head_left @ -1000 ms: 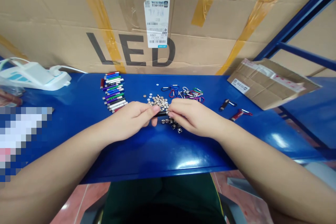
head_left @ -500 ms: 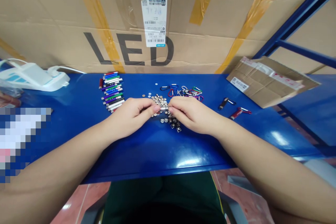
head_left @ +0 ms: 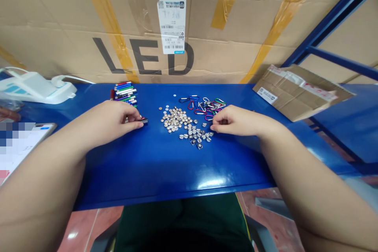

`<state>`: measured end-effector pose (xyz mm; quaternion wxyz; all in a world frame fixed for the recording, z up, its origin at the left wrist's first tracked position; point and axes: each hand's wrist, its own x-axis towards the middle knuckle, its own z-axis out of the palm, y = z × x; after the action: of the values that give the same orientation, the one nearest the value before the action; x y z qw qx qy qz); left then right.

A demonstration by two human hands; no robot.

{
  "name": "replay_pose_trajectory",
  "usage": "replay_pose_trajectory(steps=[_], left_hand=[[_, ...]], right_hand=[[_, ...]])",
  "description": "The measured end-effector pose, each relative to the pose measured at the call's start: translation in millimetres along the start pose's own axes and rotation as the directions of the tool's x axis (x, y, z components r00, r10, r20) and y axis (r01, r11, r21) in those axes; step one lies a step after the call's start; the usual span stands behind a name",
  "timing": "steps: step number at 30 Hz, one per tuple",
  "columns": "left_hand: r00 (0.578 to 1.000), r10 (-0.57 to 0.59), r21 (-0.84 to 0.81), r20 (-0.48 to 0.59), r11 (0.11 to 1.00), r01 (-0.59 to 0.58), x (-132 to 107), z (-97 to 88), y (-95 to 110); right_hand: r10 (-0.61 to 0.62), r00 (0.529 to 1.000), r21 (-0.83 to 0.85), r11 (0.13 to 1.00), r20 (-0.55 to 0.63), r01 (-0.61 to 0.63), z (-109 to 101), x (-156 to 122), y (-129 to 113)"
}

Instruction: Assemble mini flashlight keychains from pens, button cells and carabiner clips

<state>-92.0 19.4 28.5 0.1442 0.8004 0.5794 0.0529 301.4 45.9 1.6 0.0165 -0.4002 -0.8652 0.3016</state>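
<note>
My left hand [head_left: 119, 121] is closed in a pinch beside the row of coloured metal tubes [head_left: 125, 90]. From its fingertips sticks the shiny end of a small metal tube [head_left: 144, 121], dark with a bit of red. My right hand [head_left: 232, 121] is closed, thumb against fingers, at the right edge of the small silver metal caps [head_left: 199, 134]; anything between its fingertips is hidden. Coin-like button cells [head_left: 175, 118] lie heaped between the hands. Just behind my right hand is a pile of coloured carabiners [head_left: 208, 105].
A large cardboard box [head_left: 218, 55] stands along the back. An open carton [head_left: 298, 90] sits at the right, near a blue metal frame [head_left: 330, 15]. On the left are a white power strip [head_left: 38, 86] and a partly blurred flat object [head_left: 32, 138]. The blue table [head_left: 177, 173] ends in front.
My hands were together over the button cells with a silver piece between them. They have parted, the left toward the tubes and the right toward the carabiners and caps.
</note>
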Motion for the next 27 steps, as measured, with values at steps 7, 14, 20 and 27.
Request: replay_pose_trajectory(steps=[7, 14, 20, 27], left_hand=[[0.99, -0.112, 0.025, 0.085, 0.994, 0.111, -2.8, -5.0, 6.0], [0.997, -0.065, -0.053, 0.043, 0.996, 0.067, 1.9, 10.8, -5.1], [0.999, 0.003, -0.122, -0.042, 0.992, -0.008, 4.5, 11.8, -18.7], [0.998, -0.048, -0.1, -0.042, 0.994, 0.044, 8.6, 8.7, -31.3]], right_hand=[[0.126, 0.992, -0.068, 0.99, 0.01, -0.125, 8.9, 12.8, -12.8], [0.18, 0.938, 0.042, 0.984, -0.297, -0.175, -22.0, -20.2, -2.9], [0.533, 0.686, 0.1, 0.819, -0.494, -0.565, -57.6, -67.3, 43.4], [0.662, 0.703, 0.139, 0.746, -0.26, -0.652, -48.0, -51.8, 60.6]])
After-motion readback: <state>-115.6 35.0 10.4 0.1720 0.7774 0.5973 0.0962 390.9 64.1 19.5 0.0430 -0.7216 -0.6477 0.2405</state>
